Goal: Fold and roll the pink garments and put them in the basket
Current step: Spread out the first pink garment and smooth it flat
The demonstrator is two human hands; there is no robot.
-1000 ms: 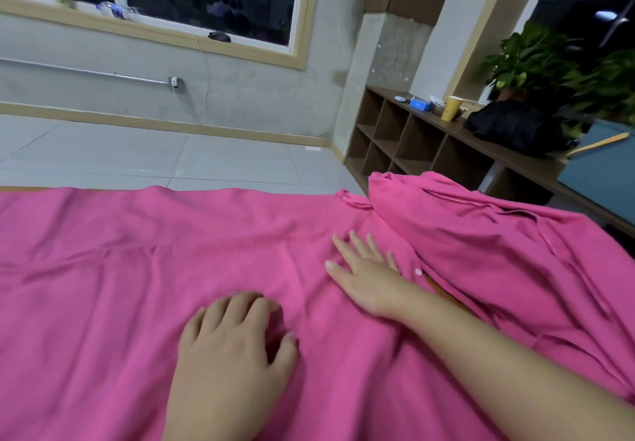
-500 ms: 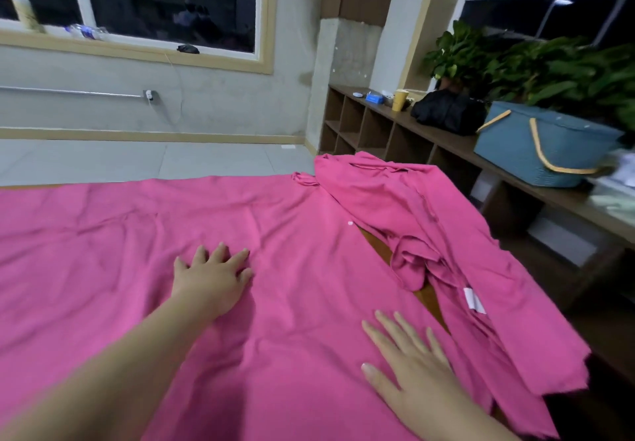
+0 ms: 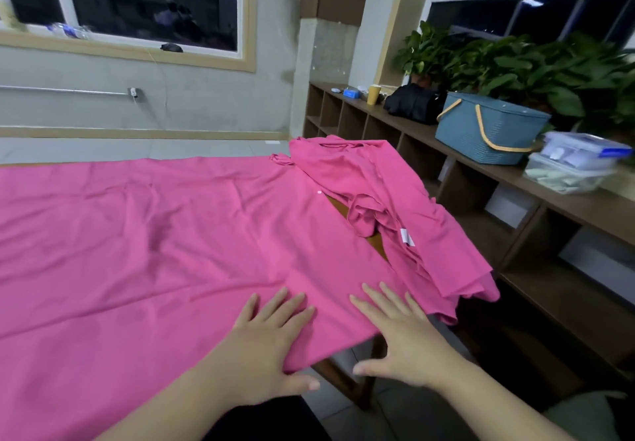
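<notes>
Head view. Your left hand point(image 3: 266, 341) and right hand point(image 3: 400, 332) lie side by side, fingers spread and flat, both pressing the near right corner of the spread pink garment point(image 3: 154, 251) on the bench point(image 3: 347, 377). From your hands the cloth runs away to the left and ahead; its long axis appears to lie left to right, so your left hand is nearer its bulk (your right sits at the edge). A second, crumpled pink garment point(image 3: 388, 200) lies ahead and right of your right hand, long axis pointing away from you. The basket point(image 3: 488, 131) stands on the shelf point(image 3: 567, 200), well apart, further ahead and right.
</notes>
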